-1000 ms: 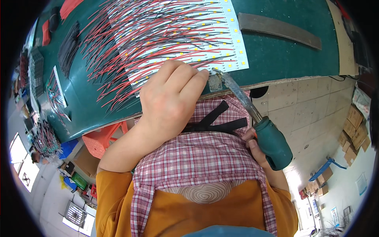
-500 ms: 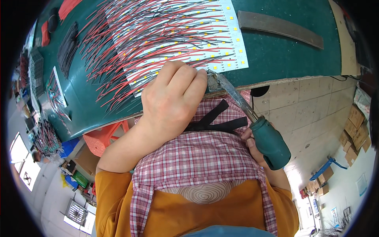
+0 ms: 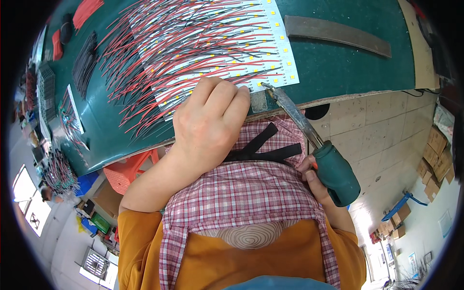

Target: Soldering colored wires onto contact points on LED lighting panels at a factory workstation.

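Observation:
My left hand (image 3: 210, 121) rests at the near edge of a white LED board (image 3: 285, 77), its fingers curled together over the front row. Whatever they pinch is hidden beneath them. Red and black wires (image 3: 164, 63) cover most of the board, fanning out to its left. In my right hand (image 3: 315, 178) is a soldering iron (image 3: 337, 174) with a green handle, partly covering the fingers. Its tip is at the board's near right corner, beside a yellow LED; contact is hard to tell. A small greyish pad (image 3: 259, 102) lies at the table edge, just under the tip.
A curved metal bar (image 3: 338, 36) lies right of the board on the green table (image 3: 357, 75). Bundles of black wire (image 3: 85, 63) and red wire (image 3: 87, 12) lie left. A red stool (image 3: 128, 171) stands below the table edge. Cartons (image 3: 435, 154) are stacked far right.
The soldering iron's tip has moved off the greyish pad, up and right to the board's corner. The left hand stays nearly in place. Board and metal bar appear slightly farther left.

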Available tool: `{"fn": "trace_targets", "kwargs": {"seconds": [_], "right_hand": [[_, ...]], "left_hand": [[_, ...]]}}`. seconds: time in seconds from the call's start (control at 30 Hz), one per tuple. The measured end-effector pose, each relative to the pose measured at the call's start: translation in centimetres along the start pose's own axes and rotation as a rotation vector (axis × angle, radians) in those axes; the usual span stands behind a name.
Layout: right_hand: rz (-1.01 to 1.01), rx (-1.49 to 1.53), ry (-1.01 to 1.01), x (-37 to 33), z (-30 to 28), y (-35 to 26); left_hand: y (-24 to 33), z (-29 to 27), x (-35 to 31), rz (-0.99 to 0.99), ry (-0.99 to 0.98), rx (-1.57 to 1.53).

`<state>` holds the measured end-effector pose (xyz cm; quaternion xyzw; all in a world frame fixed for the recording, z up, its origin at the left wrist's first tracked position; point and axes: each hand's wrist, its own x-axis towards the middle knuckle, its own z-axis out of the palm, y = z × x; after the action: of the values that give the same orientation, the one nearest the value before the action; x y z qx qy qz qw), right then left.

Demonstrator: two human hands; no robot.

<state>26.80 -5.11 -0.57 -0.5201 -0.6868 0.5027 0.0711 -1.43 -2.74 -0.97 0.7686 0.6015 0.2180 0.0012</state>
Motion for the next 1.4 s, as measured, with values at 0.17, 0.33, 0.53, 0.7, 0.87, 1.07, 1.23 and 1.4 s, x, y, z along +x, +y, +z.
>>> {"fn": "trace_targets", "kwargs": {"seconds": [0.17,0.33,0.53,0.7,0.87,1.07,1.23,1.4], "right_hand": [[0.041,0.190,-0.001,-0.7,0.0,0.7],[-0.057,0.115,-0.083,-0.6,-0.8,0.4],[0.109,0.059,-0.031,0.5,-0.9,-0.7],[-0.175,-0.110,-0.037,-0.6,-0.2,1.3],[-0.076,-0.166,-0.059,-0.4,-0.2,1.0],[0.043,0.096,0.004,-0.4,-0.6,-0.1],[-0.047,-0.046,-0.034,-0.2,-0.8,0.0],[-0.089,0.038,0.099,-0.8,-0.7,0.5]], "left_hand": [[-0.3,-0.8,1.2,0.015,0.030,-0.134],[0.5,0.4,1.5,-0.013,0.019,-0.117],[0.2,0.8,1.4,0.014,0.020,-0.064],[0.3,0.9,1.4,0.033,0.015,-0.040],[0.5,0.9,1.5,0.032,0.025,-0.003],[0.5,0.8,1.5,0.031,0.011,-0.009],[0.7,0.4,1.6,0.021,-0.016,-0.007],[0.1,-0.3,2.6,0.002,0.000,-0.242]]}}
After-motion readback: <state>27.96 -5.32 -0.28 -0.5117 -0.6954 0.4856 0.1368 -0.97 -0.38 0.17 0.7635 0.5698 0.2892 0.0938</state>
